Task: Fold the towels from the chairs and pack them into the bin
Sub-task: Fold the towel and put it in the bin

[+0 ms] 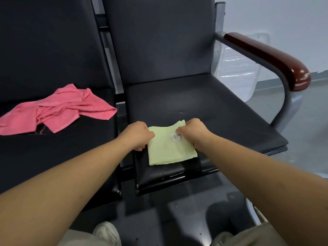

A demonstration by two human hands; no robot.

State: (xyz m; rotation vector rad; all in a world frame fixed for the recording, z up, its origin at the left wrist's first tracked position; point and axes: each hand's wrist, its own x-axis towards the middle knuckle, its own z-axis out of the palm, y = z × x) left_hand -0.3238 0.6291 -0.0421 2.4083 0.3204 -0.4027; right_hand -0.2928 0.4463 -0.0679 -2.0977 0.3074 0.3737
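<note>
Gripping the folded green towel (pixel 168 151) on the right chair seat (pixel 213 110), the left hand (pixel 138 134) held its left edge and the right hand (pixel 193 132) pinched its far corner. Lifted unevenly, its layers could slip open; the pink towel (pixel 56 109) lay crumpled on the next seat.

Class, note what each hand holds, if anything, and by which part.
The folded green towel: left hand grips its left edge, right hand its right edge near the far corner.

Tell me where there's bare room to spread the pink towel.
Free: right seat, between green towel, backrest and armrest; left seat, in front of pink towel. Crowded where left hand and right hand hold the green towel.
</note>
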